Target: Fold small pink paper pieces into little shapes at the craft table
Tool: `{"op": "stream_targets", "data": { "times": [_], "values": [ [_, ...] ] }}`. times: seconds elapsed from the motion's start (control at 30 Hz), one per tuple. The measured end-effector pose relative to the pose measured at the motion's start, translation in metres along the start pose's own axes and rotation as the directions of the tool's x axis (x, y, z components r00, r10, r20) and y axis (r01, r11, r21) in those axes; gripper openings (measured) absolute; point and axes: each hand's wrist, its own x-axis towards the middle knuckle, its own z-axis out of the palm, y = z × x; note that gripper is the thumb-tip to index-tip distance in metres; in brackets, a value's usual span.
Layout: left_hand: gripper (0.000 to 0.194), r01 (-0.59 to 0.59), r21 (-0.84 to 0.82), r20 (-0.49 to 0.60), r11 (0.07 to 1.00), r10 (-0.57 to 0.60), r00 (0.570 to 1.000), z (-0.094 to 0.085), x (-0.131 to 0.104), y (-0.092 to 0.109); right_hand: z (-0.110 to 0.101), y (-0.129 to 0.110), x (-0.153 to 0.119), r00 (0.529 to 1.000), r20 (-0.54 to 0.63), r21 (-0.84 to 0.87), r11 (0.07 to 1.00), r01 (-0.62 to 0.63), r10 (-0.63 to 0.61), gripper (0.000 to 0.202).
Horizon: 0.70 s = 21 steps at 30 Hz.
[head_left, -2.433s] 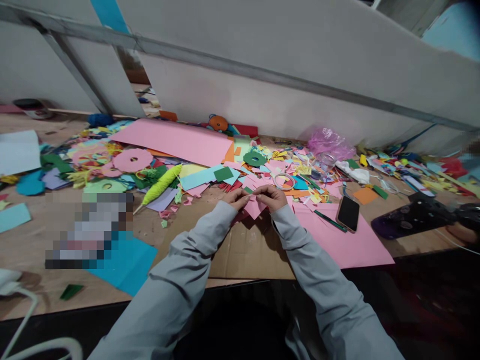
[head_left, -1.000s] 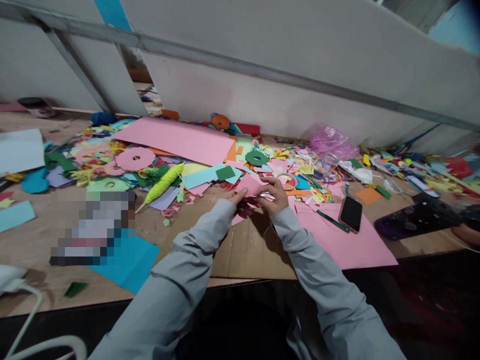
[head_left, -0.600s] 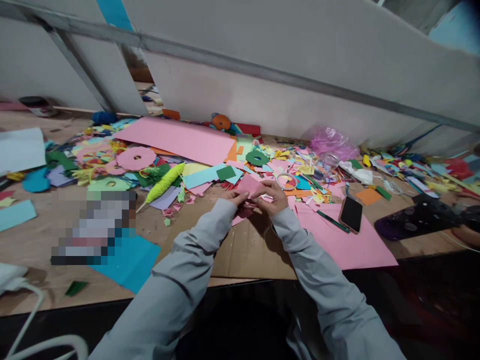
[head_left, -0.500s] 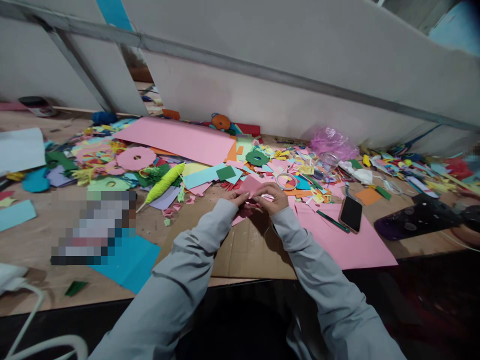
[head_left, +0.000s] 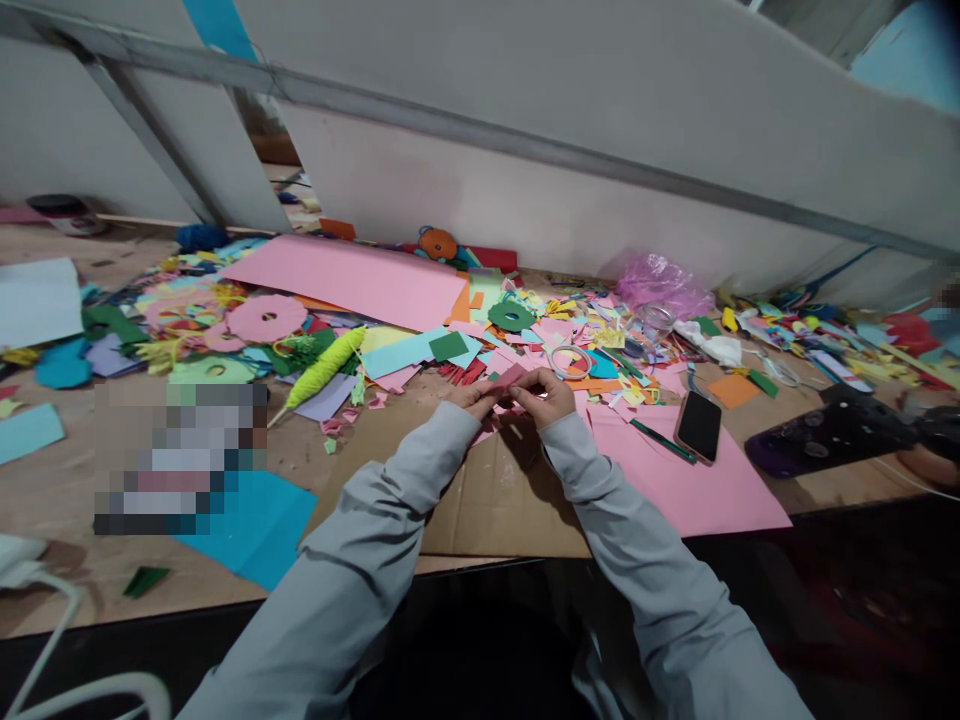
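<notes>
A small piece of pink paper is held between my two hands above a sheet of brown cardboard. My left hand pinches it from the left with thumb and fingers. On the other side my right hand has its fingers curled in and closed on the paper's right edge. Part of the paper is covered by the fingers. Several pink scraps lie around and beneath the hands. Just right of the cardboard is a large pink sheet, with a green pen and a phone on it.
Paper scraps, pink discs and a roll of tape cover the table's back. A yellow-green yarn spindle and a blue sheet lie left. A dark bottle rests at right. A panel wall stands behind.
The pink paper has tilted and now shows a narrower face between my fingers. My right hand has shifted slightly over it. The whole view has moved a little.
</notes>
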Motion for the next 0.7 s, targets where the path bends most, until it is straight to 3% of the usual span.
{"op": "stream_targets", "data": {
  "times": [0.27, 0.43, 0.57, 0.7],
  "values": [
    [0.039, -0.077, 0.096, -0.024, 0.992, 0.079, 0.997, -0.003, 0.005, -0.013, 0.001, 0.002, 0.0, 1.0, -0.003, 0.054, 0.998, -0.024, 0.024, 0.02],
    [0.037, -0.092, 0.146, -0.043, 0.985, 0.099, 0.994, -0.004, 0.004, -0.011, 0.001, 0.008, 0.006, 0.998, -0.019, 0.229, 0.972, -0.048, 0.054, 0.036],
    [0.033, -0.084, 0.151, -0.046, 0.985, 0.092, 0.995, -0.005, 0.004, -0.009, 0.0, 0.01, 0.009, 0.986, 0.012, 0.32, 0.934, -0.159, 0.163, 0.05],
    [0.03, -0.15, 0.182, -0.041, 0.972, 0.16, 0.986, -0.005, 0.006, -0.012, -0.001, 0.012, 0.008, 0.962, 0.112, 0.241, 0.932, -0.27, 0.25, 0.045]
  ]
}}
